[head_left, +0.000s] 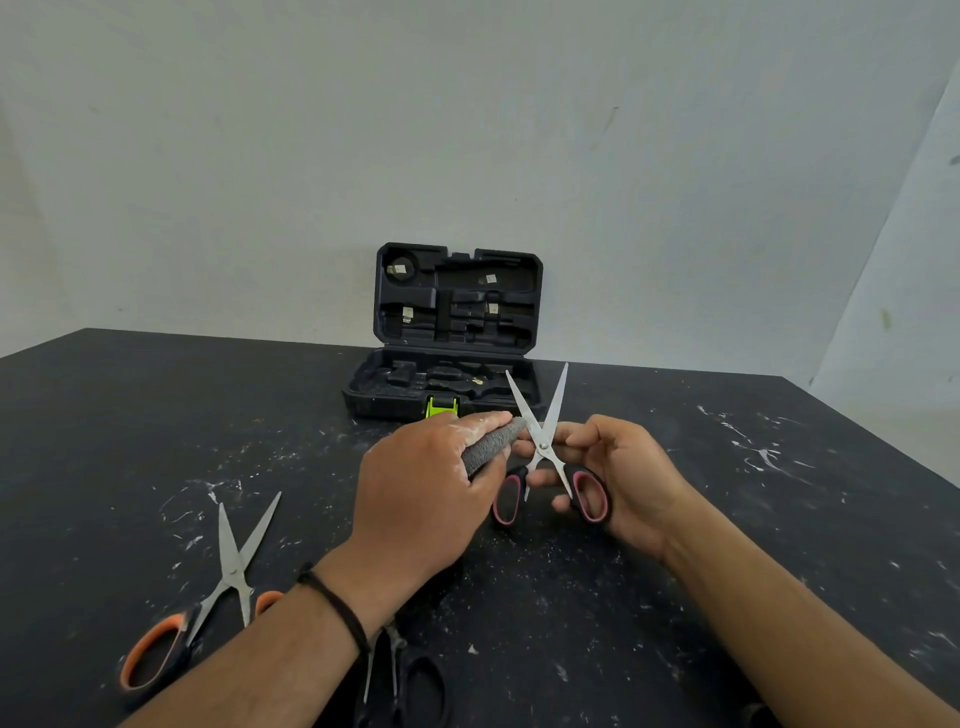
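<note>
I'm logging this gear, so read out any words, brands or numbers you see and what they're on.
No text can be read.
Stickers in the case lid: too small and blurred to read.
Pink scissors, orange scissors, grey block: no marking shows.

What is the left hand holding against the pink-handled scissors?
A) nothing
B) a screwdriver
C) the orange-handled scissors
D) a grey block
D: the left hand grips a grey block whose end meets a blade of the open pink-handled scissors, which the right hand holds.
</note>
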